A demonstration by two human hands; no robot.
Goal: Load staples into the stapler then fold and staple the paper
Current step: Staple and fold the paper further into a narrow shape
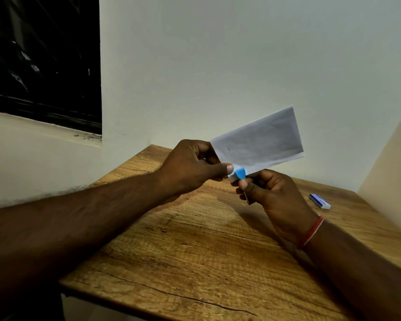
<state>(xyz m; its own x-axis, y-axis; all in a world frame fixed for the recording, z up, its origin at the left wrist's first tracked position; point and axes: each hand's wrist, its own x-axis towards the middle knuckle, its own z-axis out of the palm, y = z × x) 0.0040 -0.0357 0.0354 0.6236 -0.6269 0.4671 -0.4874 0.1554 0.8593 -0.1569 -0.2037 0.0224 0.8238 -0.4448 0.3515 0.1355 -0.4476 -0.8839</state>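
A folded white paper [259, 140] is held up in the air above the wooden table [195, 251]. My left hand [192, 165] pinches its lower left corner between thumb and fingers. My right hand [271, 195] grips a small stapler with a blue top [239, 173], whose jaws sit over the paper's lower edge right beside my left thumb. Most of the stapler's body is hidden inside my right fist; a dark end sticks out below. A short dark mark shows on the paper near the left end.
A small blue and white staple box [320, 201] lies on the table at the far right, near a beige side wall. A white wall stands behind the table and a dark window [42, 61] is at upper left.
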